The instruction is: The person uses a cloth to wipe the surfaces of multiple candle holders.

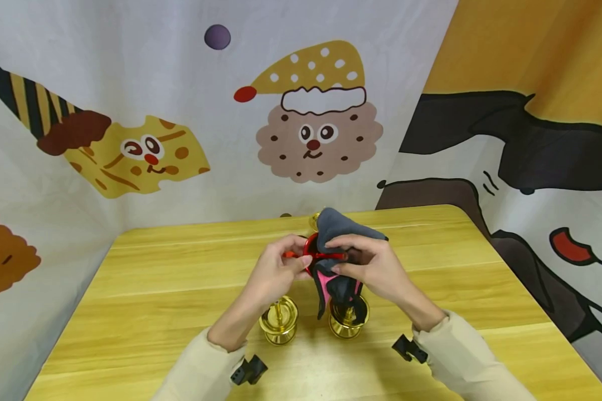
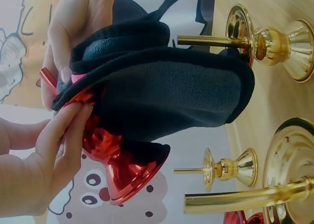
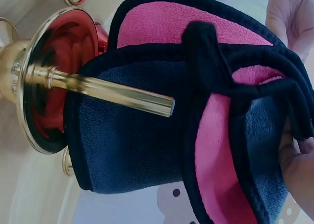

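A shiny red candlestick [image 1: 309, 245] lies sideways between the hands, its flared base [image 2: 130, 177] showing in the left wrist view. My left hand [image 1: 276, 267] grips it by the dish, thumb on the near side. My right hand [image 1: 373, 267] holds a dark grey-blue cloth [image 1: 348, 227] with pink lining and black edging, pinched around the red stem. The cloth's lower end hangs over the front right gold candlestick [image 1: 345, 333]. In the right wrist view the cloth [image 3: 132, 130] hides most of the red candlestick.
Another gold candlestick [image 1: 280, 337] stands below the left hand, and a third gold one [image 1: 313, 221] is at the table's back edge. Something shiny and red [image 2: 234, 217] shows low in the left wrist view. A printed curtain [image 1: 180, 72] hangs behind the wooden table [image 1: 180, 278].
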Action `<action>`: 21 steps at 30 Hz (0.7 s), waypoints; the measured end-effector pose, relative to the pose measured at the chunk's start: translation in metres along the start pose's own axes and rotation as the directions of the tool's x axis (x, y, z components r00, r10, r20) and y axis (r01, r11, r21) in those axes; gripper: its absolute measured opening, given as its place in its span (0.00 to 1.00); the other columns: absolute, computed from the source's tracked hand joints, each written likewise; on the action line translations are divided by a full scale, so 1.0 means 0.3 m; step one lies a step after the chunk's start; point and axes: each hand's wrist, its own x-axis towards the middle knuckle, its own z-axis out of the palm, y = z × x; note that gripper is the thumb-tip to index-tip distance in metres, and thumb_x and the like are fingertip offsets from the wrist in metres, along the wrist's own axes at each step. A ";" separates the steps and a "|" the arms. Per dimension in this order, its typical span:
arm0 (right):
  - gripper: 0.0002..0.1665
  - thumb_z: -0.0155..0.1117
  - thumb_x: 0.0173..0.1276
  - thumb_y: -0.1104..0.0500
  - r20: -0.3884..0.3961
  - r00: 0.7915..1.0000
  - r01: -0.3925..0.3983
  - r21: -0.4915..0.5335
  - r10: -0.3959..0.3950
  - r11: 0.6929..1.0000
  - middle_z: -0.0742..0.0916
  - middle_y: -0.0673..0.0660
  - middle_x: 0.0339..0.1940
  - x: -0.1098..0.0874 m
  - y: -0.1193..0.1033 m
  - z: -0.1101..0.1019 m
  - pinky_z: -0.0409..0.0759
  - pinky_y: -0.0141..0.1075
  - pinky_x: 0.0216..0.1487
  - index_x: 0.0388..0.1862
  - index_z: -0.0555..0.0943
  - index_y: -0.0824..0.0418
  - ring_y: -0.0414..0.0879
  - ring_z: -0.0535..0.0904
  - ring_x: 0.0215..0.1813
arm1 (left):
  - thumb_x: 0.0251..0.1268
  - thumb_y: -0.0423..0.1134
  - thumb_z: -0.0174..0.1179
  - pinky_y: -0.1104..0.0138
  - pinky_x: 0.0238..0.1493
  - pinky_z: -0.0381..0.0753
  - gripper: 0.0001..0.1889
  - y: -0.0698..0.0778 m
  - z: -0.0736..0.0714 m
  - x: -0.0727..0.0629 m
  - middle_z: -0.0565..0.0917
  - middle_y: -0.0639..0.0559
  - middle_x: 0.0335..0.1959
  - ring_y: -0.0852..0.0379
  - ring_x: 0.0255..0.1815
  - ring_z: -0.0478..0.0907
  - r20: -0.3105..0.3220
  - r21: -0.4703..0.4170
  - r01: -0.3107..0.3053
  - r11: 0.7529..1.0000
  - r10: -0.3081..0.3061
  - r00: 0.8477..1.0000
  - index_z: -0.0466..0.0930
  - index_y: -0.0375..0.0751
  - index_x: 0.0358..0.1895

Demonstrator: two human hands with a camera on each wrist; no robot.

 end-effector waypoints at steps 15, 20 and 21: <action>0.16 0.68 0.52 0.71 -0.090 0.996 -0.021 -0.053 0.016 0.998 0.83 0.60 0.42 0.013 0.004 -0.012 0.82 0.37 0.33 0.43 0.82 0.65 0.50 0.81 0.34 | 0.60 0.25 0.56 0.65 0.41 0.81 0.19 -0.013 0.002 0.003 0.76 0.38 0.41 0.50 0.40 0.80 -0.041 -0.036 0.066 0.997 -0.067 0.997 0.72 0.28 0.56; 0.17 0.66 0.54 0.72 -0.060 0.998 -0.011 -0.034 0.008 0.999 0.82 0.60 0.43 0.013 0.008 -0.019 0.82 0.38 0.34 0.44 0.81 0.65 0.51 0.81 0.35 | 0.58 0.25 0.58 0.66 0.39 0.82 0.19 -0.010 0.010 0.005 0.78 0.38 0.39 0.51 0.38 0.80 -0.065 -0.011 0.060 0.998 -0.060 0.996 0.73 0.27 0.55; 0.17 0.66 0.55 0.72 -0.049 0.999 -0.004 -0.037 0.002 0.999 0.82 0.60 0.44 0.013 0.009 -0.020 0.82 0.37 0.34 0.45 0.81 0.65 0.51 0.81 0.35 | 0.58 0.25 0.58 0.66 0.38 0.82 0.19 -0.010 0.011 0.006 0.78 0.38 0.39 0.51 0.37 0.80 -0.067 -0.002 0.059 0.998 -0.059 0.996 0.73 0.27 0.54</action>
